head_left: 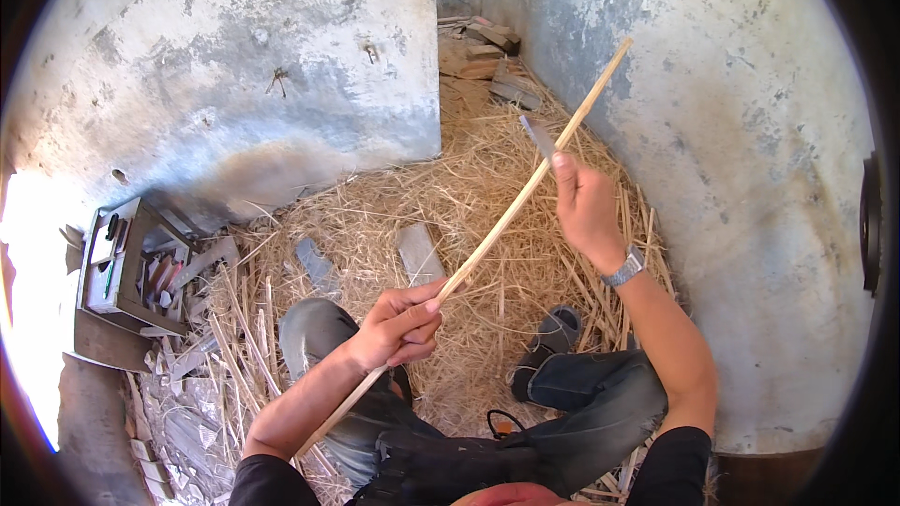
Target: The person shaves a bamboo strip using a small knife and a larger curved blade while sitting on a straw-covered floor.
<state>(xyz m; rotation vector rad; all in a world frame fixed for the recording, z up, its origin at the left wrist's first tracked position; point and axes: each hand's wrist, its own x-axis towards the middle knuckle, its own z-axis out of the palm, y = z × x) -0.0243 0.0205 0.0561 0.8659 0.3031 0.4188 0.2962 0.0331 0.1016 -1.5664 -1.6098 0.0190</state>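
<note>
My left hand [398, 323] grips a long thin pale wooden strip [506, 220] that runs from near my left elbow up to the right, ending against the grey wall. Higher up, my right hand [583, 206] holds a knife; its grey blade [538, 138] lies against the strip just above my fingers. A watch sits on my right wrist. I am seated on straw, knees bent, dark trousers and a grey shoe [551, 337] below the strip.
Straw and wood shavings [487, 178] cover the floor between concrete walls [281, 56]. An open metal toolbox [131, 267] with small tools stands at the left. Flat grey stones [419, 253] lie in the straw. Wood scraps [487, 52] are piled in the far corner.
</note>
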